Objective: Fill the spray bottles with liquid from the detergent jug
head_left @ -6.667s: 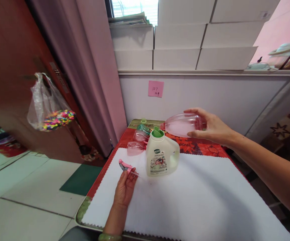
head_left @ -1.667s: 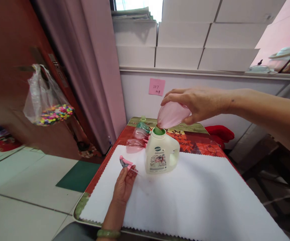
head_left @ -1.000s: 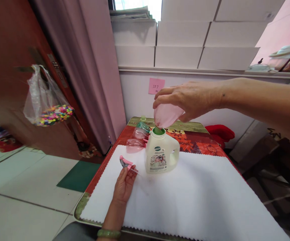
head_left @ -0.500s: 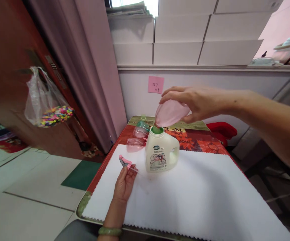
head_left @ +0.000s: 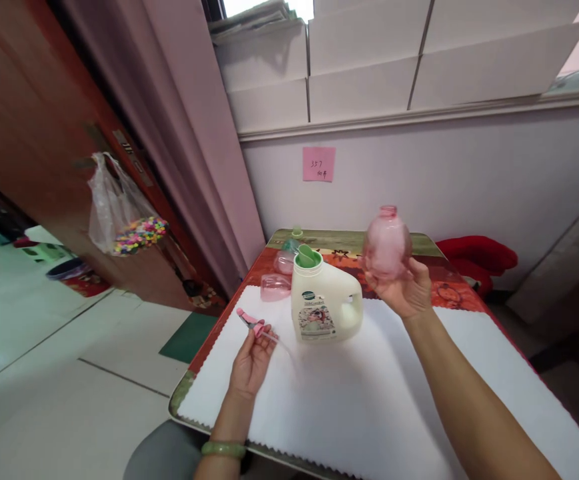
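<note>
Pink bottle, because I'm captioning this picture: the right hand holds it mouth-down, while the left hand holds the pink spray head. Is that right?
Not quite: the pink bottle is mouth-up, not mouth-down, in the right hand, as the head view shows. The rest stands: the left hand holds the pink spray head.

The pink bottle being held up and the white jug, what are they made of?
Bottle: probably plastic, smooth and see-through with a pink tint, though glass could look alike. Jug: likely plastic, milky and smooth; its handle looks moulded in.
</note>
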Tool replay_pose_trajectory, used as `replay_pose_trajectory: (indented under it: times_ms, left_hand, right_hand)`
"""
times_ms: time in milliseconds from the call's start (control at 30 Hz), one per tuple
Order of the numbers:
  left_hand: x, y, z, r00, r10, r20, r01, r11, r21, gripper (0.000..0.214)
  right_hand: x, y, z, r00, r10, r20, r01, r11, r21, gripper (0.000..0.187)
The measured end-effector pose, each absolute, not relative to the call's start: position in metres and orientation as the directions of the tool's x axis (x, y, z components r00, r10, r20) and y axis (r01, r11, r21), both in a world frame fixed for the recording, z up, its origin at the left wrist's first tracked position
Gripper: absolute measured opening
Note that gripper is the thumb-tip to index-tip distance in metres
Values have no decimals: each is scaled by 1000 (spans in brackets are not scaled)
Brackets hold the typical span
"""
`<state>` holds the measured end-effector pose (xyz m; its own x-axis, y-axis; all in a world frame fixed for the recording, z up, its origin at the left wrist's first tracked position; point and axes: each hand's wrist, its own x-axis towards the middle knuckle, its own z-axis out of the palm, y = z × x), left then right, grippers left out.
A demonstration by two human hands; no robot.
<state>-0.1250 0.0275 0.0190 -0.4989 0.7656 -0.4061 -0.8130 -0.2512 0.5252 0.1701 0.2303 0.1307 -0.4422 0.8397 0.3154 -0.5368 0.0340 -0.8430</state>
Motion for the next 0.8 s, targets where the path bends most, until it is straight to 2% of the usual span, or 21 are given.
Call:
replay_pose_trajectory:
  times_ms: [100, 167, 267, 333, 433, 500, 633, 800]
  left_hand:
    - [-124, 25, 38, -549, 695, -464, -810, -306, 501, 27]
    - [-122, 22, 63, -629, 640, -440, -760, -387, 522, 28]
    - [-116, 20, 120, -775, 566, -280, -605, -540, 585, 28]
    - [-106, 23, 165, -847, 519, -114, -468, -627, 623, 24]
    - [-84, 35, 225, -898, 425, 118, -255, -719, 647, 22]
    - [-69, 46, 251, -896, 397, 199, -185, -741, 646, 22]
    - [-50, 64, 268, -901, 355, 248, -133, -772, 621, 25]
    - [-35, 80, 259, -900, 382, 211, -186, -773, 606, 23]
  right_hand:
    - [171, 224, 124, -492, 828, 268, -562, -67, -824, 72]
    - [172, 220, 123, -499, 826, 263, -567, -82, -820, 78]
    - [173, 212, 123, -543, 785, 299, -568, -81, -819, 82]
    - [172, 206, 124, -597, 732, 329, -540, -63, -839, 79]
    - [172, 201, 129, -711, 634, 303, -423, -41, -905, 80]
    - [175, 202, 131, -772, 577, 264, -356, -49, -933, 85]
    - [185, 209, 132, -767, 583, 268, -355, -38, -934, 80]
    - [191, 215, 132, -714, 633, 299, -365, 28, -931, 78]
